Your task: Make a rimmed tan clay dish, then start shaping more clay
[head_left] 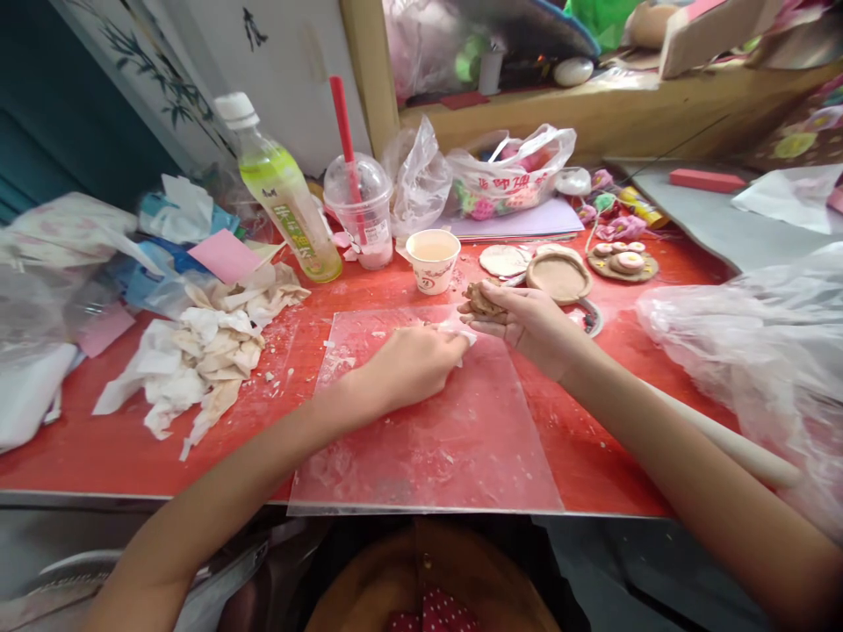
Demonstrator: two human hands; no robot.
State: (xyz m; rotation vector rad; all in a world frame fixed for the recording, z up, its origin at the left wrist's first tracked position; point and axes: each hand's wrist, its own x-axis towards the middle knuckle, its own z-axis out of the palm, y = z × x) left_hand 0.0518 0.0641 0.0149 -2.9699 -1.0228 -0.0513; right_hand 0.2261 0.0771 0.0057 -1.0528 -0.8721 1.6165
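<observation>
My left hand point(421, 364) is closed on a white tissue point(464, 335), low over the clear plastic sheet point(421, 456) on the red table. My right hand point(527, 318) grips a brown lump of clay point(484, 303) with a rough, uneven shape, just above the sheet's far right corner. Behind the hands stands a paper cup point(433, 263) with cloudy liquid in it. Beyond my right hand lie a round clay dish point(559, 274) with a raised rim and a flat pale clay disc point(504, 261). Part of a round dark-rimmed object is hidden beneath that hand.
Crumpled tissues point(204, 355) are heaped on the left. A green drink bottle point(286, 193) and a plastic cup point(359, 211) with a red straw stand at the back. A pale rolling pin point(731, 439) lies partly under my right forearm, beside a plastic bag point(777, 351). A decorated clay piece point(623, 262) sits back right.
</observation>
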